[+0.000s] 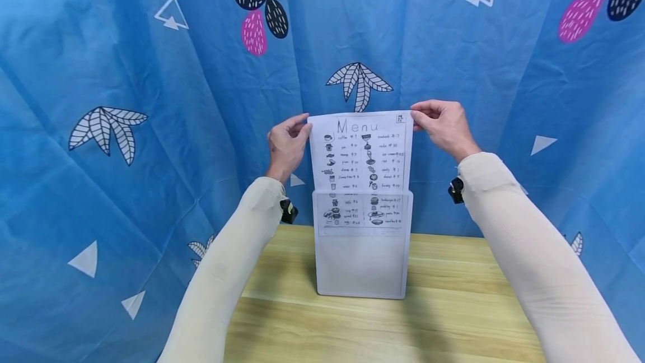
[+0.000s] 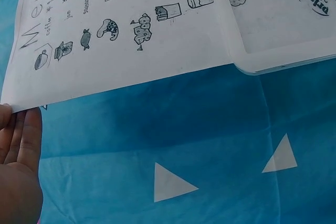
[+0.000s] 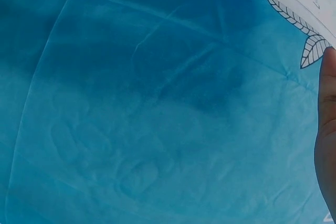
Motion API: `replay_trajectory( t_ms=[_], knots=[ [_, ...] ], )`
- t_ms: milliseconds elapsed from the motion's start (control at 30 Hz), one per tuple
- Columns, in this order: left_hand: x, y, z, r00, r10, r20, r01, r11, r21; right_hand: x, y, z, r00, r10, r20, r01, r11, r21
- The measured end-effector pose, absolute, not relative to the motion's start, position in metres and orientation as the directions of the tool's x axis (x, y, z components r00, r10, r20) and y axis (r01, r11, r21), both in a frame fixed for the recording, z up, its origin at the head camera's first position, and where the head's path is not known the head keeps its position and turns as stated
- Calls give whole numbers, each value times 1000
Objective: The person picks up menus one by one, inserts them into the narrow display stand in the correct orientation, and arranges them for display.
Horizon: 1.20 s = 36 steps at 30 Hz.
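A white paper menu (image 1: 360,156) with handwritten words and small food drawings stands upright in the middle of the head view. Its lower part sits inside an upright translucent holder (image 1: 360,268) with a pale rim, and print shows through the front. My left hand (image 1: 289,144) pinches the sheet's top left corner between thumb and fingers. At the top right corner my right hand (image 1: 445,126) pinches the paper the same way. In the left wrist view the left hand (image 2: 21,156) grips the corner beside the word Menu. Only part of the right hand (image 3: 326,129) shows in the right wrist view.
The holder stands on a light wood-grain table (image 1: 453,290). Behind and to both sides hangs a blue patterned curtain (image 1: 216,71), close behind the paper. Black wrist cameras are strapped over the pale sleeves (image 1: 252,234).
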State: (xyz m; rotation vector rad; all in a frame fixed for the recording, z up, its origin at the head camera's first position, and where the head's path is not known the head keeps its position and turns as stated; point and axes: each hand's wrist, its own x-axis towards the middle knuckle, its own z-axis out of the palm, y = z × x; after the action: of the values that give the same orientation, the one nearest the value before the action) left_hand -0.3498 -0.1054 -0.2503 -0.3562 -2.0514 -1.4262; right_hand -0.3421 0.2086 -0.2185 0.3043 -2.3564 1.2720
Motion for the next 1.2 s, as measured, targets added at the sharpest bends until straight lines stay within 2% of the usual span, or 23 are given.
replay_trajectory(
  t_ms=[1200],
  knots=[
    [-351, -109, -262, -791, -93, 604, 533, 379, 756, -341, 210, -227, -905, -19, 425, -363, 555, -749]
  ],
)
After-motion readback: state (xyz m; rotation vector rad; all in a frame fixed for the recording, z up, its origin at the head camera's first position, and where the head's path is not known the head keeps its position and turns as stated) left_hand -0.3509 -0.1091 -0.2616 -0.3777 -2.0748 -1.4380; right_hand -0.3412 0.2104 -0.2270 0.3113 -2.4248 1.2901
